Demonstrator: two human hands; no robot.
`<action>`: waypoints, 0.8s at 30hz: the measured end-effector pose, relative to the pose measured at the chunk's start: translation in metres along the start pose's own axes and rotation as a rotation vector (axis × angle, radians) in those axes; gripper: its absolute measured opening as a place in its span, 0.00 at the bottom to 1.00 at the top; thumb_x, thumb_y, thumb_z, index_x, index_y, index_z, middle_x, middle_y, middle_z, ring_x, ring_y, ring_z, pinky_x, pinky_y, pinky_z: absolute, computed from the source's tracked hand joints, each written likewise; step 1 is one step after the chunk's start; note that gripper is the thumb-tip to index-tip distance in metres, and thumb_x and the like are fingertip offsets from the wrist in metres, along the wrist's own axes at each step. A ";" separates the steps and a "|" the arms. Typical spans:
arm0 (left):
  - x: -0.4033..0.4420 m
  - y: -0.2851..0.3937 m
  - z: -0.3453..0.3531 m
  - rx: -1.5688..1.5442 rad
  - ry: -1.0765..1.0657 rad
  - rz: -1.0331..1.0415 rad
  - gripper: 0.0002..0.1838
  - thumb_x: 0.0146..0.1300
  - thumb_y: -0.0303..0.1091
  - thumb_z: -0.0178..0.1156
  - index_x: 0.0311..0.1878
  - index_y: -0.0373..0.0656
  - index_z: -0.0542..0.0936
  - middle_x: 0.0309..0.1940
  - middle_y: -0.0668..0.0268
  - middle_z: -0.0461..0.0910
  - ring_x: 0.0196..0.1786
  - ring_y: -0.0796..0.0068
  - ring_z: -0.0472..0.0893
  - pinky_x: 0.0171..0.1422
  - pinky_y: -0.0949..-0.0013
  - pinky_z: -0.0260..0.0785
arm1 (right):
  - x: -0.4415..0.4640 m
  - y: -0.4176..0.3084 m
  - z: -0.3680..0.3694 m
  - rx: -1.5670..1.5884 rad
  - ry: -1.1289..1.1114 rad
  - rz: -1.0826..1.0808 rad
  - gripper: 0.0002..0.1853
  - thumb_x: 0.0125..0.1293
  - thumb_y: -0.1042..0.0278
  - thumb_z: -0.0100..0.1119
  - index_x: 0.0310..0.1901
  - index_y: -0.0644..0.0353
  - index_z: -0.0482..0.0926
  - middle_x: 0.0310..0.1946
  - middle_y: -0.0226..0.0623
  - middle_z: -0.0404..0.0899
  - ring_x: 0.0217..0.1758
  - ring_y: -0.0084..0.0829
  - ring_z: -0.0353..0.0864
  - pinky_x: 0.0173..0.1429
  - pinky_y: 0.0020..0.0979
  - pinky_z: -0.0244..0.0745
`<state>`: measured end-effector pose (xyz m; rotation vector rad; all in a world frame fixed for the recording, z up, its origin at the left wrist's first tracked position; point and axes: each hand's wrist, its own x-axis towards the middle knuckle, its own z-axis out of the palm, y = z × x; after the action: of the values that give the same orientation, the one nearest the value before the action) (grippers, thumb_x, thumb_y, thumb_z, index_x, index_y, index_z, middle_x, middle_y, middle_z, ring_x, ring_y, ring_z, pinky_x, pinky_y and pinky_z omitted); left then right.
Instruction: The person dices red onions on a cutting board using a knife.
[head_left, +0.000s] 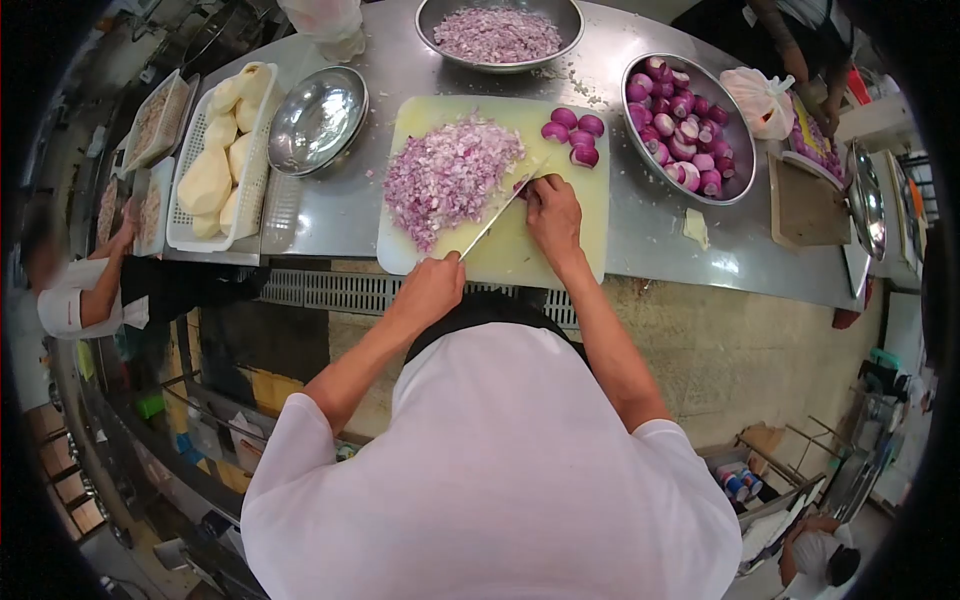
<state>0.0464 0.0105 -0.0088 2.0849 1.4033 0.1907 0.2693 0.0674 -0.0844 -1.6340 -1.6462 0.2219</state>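
My left hand (430, 290) is closed round the handle of a knife (492, 225), whose blade slants up to the right over a pale cutting board (560, 265). My right hand (553, 212) has bent fingers pressed on a small piece of purple onion (521, 187) beside the blade, mostly hidden by the fingers. A wide heap of chopped onion (440, 180) covers the board's left half. Several peeled onion halves (584, 155) lie near its upper right corner.
Behind the board stands a bowl of chopped onion (498, 35); to the right, a bowl of whole onions (685, 125). Metal bowls (318, 118) and a white basket (253, 180) of peeled roots are at left. Co-workers stand at the left (85, 295), upper right and lower right.
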 end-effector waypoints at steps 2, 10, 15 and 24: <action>0.002 0.007 -0.012 -0.036 0.000 0.021 0.13 0.70 0.32 0.51 0.38 0.29 0.76 0.22 0.37 0.77 0.30 0.35 0.79 0.37 0.40 0.70 | -0.001 0.005 0.001 -0.008 0.014 -0.016 0.06 0.58 0.77 0.60 0.38 0.60 0.81 0.37 0.42 0.77 0.42 0.48 0.76 0.45 0.45 0.75; -0.002 0.012 -0.009 0.012 -0.004 0.014 0.12 0.69 0.31 0.51 0.36 0.29 0.76 0.21 0.39 0.77 0.30 0.34 0.79 0.37 0.40 0.70 | -0.005 0.006 -0.003 0.033 0.036 -0.015 0.08 0.58 0.79 0.59 0.39 0.61 0.80 0.36 0.43 0.77 0.42 0.48 0.76 0.45 0.45 0.74; -0.002 0.004 0.001 -0.020 -0.005 0.031 0.12 0.69 0.30 0.52 0.36 0.29 0.76 0.21 0.39 0.77 0.30 0.35 0.79 0.37 0.40 0.70 | -0.008 0.005 -0.001 0.051 0.026 -0.003 0.06 0.58 0.80 0.58 0.38 0.62 0.79 0.36 0.44 0.76 0.41 0.49 0.76 0.45 0.45 0.73; 0.005 0.005 0.003 0.043 0.002 0.066 0.12 0.69 0.30 0.51 0.35 0.30 0.76 0.22 0.38 0.77 0.29 0.34 0.79 0.36 0.41 0.71 | -0.012 0.010 -0.005 0.073 0.061 -0.030 0.06 0.58 0.80 0.59 0.38 0.63 0.78 0.35 0.45 0.76 0.41 0.50 0.76 0.45 0.46 0.73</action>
<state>0.0536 0.0123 -0.0090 2.1684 1.3523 0.1911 0.2781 0.0565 -0.0919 -1.5459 -1.5972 0.2132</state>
